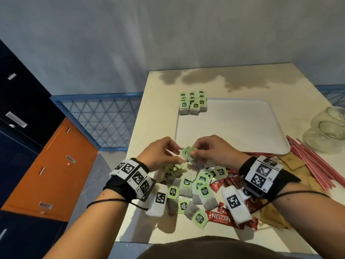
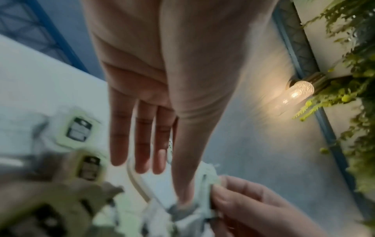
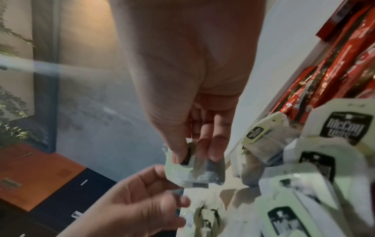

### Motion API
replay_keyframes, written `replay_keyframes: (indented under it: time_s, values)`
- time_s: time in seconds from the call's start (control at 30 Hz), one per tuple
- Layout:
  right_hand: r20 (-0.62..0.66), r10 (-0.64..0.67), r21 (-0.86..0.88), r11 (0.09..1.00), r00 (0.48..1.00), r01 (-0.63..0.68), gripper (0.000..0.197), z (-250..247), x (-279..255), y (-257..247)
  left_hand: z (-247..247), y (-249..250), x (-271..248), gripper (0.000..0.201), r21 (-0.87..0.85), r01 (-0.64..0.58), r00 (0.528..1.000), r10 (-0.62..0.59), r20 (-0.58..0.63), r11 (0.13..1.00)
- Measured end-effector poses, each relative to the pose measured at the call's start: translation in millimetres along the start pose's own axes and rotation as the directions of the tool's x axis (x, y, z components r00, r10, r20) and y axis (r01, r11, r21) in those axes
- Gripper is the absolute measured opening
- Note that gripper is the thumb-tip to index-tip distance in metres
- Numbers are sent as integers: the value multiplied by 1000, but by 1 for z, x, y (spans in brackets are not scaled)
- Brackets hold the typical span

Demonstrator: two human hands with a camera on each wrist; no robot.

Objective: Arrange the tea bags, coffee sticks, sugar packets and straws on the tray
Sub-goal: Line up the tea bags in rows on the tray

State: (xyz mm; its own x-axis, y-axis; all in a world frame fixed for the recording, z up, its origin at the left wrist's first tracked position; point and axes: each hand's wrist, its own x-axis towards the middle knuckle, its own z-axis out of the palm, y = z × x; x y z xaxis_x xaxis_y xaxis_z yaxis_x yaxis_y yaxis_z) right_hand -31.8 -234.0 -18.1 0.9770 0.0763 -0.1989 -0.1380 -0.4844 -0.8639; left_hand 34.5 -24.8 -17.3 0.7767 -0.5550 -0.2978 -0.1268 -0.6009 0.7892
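Just in front of the white tray (image 1: pixel 242 128), both hands meet above a loose pile of green-tagged tea bags (image 1: pixel 188 186). My right hand (image 1: pixel 195 152) pinches a small stack of tea bags (image 1: pixel 188 152) between thumb and fingers; the right wrist view shows that hand (image 3: pixel 194 154) on the stack (image 3: pixel 194 174). My left hand (image 1: pixel 177 154) pinches the stack's left edge, thumb tip on a bag (image 2: pixel 207 184). Several tea bags (image 1: pixel 193 103) stand in rows at the tray's far left corner. Red coffee sticks (image 1: pixel 220 217), brown sugar packets (image 1: pixel 293 161) and red straws (image 1: pixel 309 165) lie on the table to the right.
Two empty glass jars (image 1: pixel 328 131) lie at the table's right edge, beyond the straws. The table's left edge (image 1: pixel 134 146) drops to the floor, with orange and dark drawer cabinets (image 1: pixel 52 171) and a blue lattice panel (image 1: pixel 100 118) beside it.
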Motion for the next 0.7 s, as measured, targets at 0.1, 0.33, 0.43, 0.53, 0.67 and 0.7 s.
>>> replay_keyframes:
  time_s: [0.1,0.33,0.43,0.53,0.67,0.7]
  values:
    - [-79,32,-87,995,996,-38,19,-5,-2,3,-2,-16,0,58,322,72,988,-112,106,944]
    - [-118,21,-30,999,993,-25,15,-12,-5,8,7,-17,2,33,433,82,994,-102,25,898]
    - [-174,-1,-16,1000,985,-2,17,-14,-6,8,3,-7,2,15,229,-6,994,31,-106,973]
    - [-179,-20,87,996,984,36,19,-15,-6,-1,1,4,9,22,-150,-10,973,-25,-228,989]
    - [-18,-48,284,957,999,52,18,-17,-10,-14,15,23,18,11,-470,109,949,-233,-213,876]
    - [22,-60,296,954,998,51,19,-16,-10,-14,19,26,20,14,-505,150,936,-287,-205,850]
